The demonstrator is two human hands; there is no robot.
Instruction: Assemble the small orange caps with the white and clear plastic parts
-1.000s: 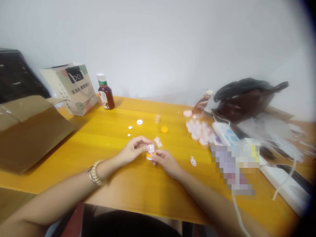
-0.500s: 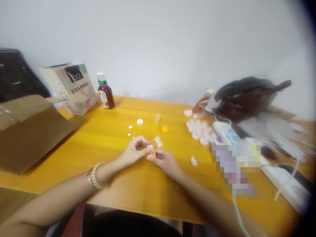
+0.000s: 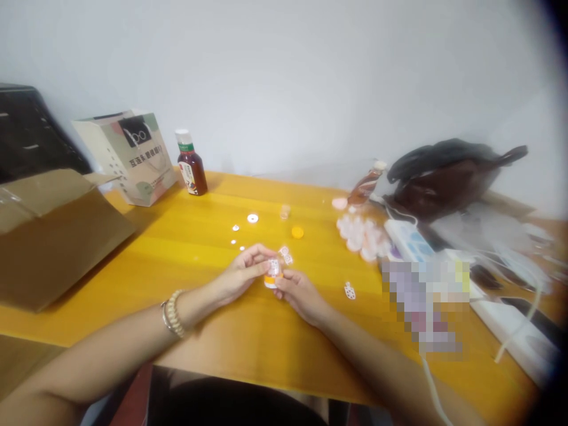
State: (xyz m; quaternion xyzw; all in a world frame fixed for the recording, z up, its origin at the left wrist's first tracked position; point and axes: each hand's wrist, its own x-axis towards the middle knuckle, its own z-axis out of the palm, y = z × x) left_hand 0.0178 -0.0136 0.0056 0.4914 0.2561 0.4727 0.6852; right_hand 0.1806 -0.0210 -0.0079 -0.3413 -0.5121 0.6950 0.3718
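Between my hands is a small plastic piece [image 3: 273, 274], clear at the top with an orange band and a white base. My left hand [image 3: 244, 274] pinches its upper left side. My right hand [image 3: 300, 294] grips its lower right edge. Just beyond my fingertips lie white cut-out parts [image 3: 286, 255]. An orange disc [image 3: 297, 232], a white ring [image 3: 252, 218] and a small white round part [image 3: 235, 228] are scattered farther back. To the right of my right hand rests a white lattice-shaped part [image 3: 350, 290].
At left stand a cardboard box [image 3: 57, 236], a paper bag [image 3: 144, 157] and a dark-red bottle [image 3: 192, 171]. On the right are several pale round pieces [image 3: 359, 234], a tilted bottle [image 3: 366, 184], a dark bag [image 3: 444, 183] and a white power strip with cables [image 3: 515, 331].
The held plastic piece has turned more upright, so its clear top and white base show better. My fingers have shifted slightly around it.
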